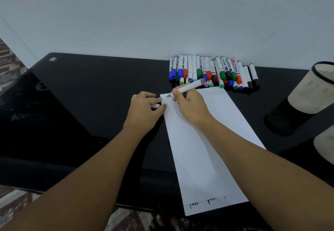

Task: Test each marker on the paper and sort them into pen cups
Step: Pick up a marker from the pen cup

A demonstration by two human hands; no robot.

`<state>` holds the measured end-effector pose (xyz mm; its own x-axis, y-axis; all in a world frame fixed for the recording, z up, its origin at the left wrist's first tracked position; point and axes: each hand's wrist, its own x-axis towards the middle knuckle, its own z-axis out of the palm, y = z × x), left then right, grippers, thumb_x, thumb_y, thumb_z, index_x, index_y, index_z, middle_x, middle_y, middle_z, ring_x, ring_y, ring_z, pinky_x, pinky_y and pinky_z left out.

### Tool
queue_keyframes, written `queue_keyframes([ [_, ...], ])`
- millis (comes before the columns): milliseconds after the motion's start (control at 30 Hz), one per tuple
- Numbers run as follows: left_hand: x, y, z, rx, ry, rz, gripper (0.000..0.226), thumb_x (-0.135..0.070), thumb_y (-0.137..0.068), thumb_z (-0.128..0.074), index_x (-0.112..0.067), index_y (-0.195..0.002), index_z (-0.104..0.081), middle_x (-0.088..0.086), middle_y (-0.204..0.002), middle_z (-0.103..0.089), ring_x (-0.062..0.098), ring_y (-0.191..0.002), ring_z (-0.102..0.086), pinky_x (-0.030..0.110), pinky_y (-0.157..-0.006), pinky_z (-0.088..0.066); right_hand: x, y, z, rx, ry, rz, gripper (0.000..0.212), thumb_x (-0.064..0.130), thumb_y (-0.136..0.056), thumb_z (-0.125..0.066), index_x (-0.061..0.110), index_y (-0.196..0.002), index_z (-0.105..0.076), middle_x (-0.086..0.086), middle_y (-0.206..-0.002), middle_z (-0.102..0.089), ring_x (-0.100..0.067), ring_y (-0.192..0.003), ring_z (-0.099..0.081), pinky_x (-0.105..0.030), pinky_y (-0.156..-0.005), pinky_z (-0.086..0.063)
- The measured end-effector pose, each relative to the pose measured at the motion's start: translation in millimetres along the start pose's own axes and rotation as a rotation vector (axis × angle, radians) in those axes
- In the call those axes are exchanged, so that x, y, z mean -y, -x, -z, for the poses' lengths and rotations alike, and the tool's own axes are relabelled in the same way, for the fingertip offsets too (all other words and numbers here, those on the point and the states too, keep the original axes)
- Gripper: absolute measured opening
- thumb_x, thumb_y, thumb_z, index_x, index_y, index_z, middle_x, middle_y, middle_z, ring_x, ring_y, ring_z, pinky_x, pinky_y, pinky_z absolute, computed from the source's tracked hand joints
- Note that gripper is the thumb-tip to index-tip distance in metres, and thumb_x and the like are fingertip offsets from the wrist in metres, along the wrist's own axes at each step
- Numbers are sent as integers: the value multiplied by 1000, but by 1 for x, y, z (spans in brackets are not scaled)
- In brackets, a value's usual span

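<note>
Testing a marker on paper

Right hand (189, 106) fingers grip the marker (188, 86), tip on the paper (207, 149); left hand (144, 109) fingers curl around its cap (155, 106).

Both forearms are bare to the frame edge, with no sleeves, and the hands (144, 109) ungloved.

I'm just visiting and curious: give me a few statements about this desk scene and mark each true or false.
1. The right hand holds a white marker with a grey end, tip on the white sheet of paper. True.
2. The left hand lies flat and empty. False: it holds a small white cap at the paper's edge.
3. The row of capped markers lies by the wall. True.
4. The cream mesh pen cup is left of the paper. False: it is on the right.
</note>
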<state>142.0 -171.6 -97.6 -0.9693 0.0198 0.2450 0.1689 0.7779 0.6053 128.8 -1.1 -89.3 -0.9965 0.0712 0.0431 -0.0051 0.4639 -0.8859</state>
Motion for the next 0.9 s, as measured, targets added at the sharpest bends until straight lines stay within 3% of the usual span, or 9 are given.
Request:
queue_keyframes([
  [500, 0, 1, 0, 10, 0, 5, 36, -41, -95, -67, -25, -127, -71, -9, -130, -58, 10, -123, -40, 22, -94, -31, -2, -2, -1, -33, 31, -2, 26, 42, -106, -50, 26, -122, -64, 6, -107, -70, -15, -106, -65, -42, -99, -53],
  [900, -2, 1, 1, 14, -3, 7, 36, -41, -96, -66, -24, -128, -71, -8, -131, -58, 11, -124, -40, 22, -93, -31, -1, 0, 1, -4, 34, 6, 25, 40, -107, -49, 26, -121, -63, 4, -109, -70, -13, -107, -64, -38, -98, -53],
])
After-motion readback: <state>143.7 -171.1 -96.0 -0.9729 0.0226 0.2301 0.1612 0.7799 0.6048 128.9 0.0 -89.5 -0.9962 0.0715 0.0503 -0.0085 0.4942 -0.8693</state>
